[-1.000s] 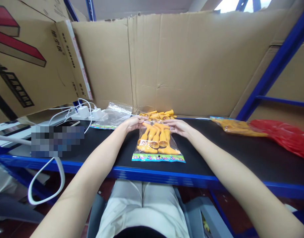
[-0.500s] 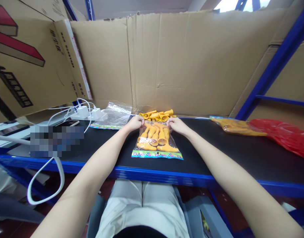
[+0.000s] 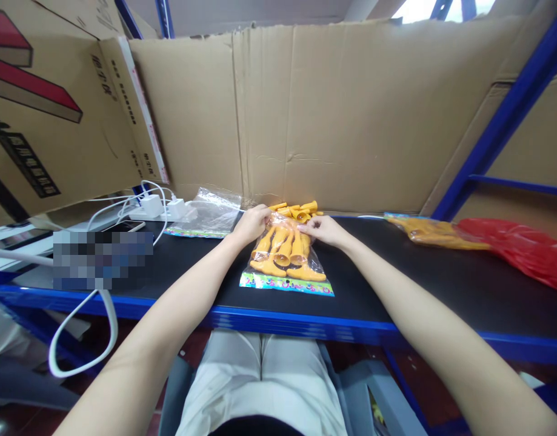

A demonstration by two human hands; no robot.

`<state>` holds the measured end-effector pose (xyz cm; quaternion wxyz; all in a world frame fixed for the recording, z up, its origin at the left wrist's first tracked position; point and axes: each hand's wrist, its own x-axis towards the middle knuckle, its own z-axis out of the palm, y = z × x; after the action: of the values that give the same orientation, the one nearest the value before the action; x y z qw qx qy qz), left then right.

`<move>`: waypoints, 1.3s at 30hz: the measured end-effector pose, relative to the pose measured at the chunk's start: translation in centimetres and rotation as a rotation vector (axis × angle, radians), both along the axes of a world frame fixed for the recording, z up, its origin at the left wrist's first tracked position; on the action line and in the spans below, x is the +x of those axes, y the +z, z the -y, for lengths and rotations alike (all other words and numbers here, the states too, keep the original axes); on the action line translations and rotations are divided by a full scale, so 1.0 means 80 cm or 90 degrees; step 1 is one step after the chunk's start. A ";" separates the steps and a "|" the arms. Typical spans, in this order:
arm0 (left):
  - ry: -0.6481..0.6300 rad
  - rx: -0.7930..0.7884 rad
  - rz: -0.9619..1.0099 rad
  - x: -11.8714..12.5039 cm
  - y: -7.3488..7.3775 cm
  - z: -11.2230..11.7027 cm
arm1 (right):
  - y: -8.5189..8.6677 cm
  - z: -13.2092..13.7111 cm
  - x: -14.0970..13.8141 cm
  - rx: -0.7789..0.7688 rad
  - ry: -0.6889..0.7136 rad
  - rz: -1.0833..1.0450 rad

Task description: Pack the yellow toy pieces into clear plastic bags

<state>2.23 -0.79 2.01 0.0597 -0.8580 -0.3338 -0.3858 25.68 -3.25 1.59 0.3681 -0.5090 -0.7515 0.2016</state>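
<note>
A clear plastic bag (image 3: 285, 257) with a colourful printed strip at its near end lies on the black shelf top (image 3: 396, 284), filled with several orange plastic toy pieces. My left hand (image 3: 251, 222) pinches the bag's far left corner, fingers closed. The bag's far edge on the right is pinched by my right hand (image 3: 321, 229), its fingers curled. Just behind the hands lies a small heap of loose orange pieces (image 3: 299, 211).
An empty clear bag (image 3: 208, 211) lies to the left, beside white chargers and cables (image 3: 153, 208) and a phone. Filled bags (image 3: 430, 232) and a red plastic bag (image 3: 523, 251) lie at right. Cardboard sheets (image 3: 342, 115) wall the back; blue rack posts stand right.
Both hands went from lying flat on the bag's top to pinching its far edge, and moved closer together; the bag's far end is bunched and lifted slightly.
</note>
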 end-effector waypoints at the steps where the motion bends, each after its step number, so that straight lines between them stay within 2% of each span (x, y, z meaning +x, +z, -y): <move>1: 0.003 0.012 0.004 0.001 0.001 0.002 | 0.001 0.001 -0.001 -0.004 0.014 -0.049; 4: -0.010 0.035 0.023 0.005 0.004 0.008 | 0.012 0.008 -0.003 -0.052 0.048 -0.159; 7: -0.030 0.038 0.031 0.012 0.006 0.016 | 0.028 0.020 -0.002 -0.107 0.090 -0.119; 10: -0.031 0.026 0.027 0.023 0.007 0.024 | 0.039 0.028 0.003 -0.119 0.140 -0.067; 13: -0.028 0.017 0.023 0.033 0.008 0.029 | 0.038 0.030 0.004 -0.174 0.174 -0.094; 18: -0.023 -0.018 0.009 0.042 0.009 0.033 | 0.028 0.032 -0.001 -0.353 0.214 -0.206; 21: -0.009 -0.034 0.044 0.040 0.013 0.039 | 0.028 0.033 0.002 -0.382 0.207 -0.286; 25: 0.008 -0.008 0.129 0.028 0.019 0.040 | 0.034 0.024 0.021 -0.326 0.131 -0.396; 28: 0.020 0.014 0.148 0.015 0.017 0.030 | 0.045 0.013 0.041 -0.248 0.006 -0.527; 32: 0.027 0.030 0.141 0.004 0.010 0.017 | 0.070 0.009 0.065 -0.185 -0.145 -0.691; 36: 0.004 0.045 0.132 0.006 0.008 0.016 | 0.080 0.030 0.098 -0.093 -0.213 -0.709; 38: -0.001 0.048 0.123 0.008 0.009 0.017 | 0.072 0.051 0.123 -0.042 -0.257 -0.703; 39: -0.002 0.048 0.116 0.008 0.009 0.017 | 0.064 0.063 0.138 0.035 -0.285 -0.670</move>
<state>2.89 -2.16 2.77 0.0608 -0.8170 -0.3214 -0.4750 36.72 -8.28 6.75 0.7397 -0.4769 -0.3458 0.3253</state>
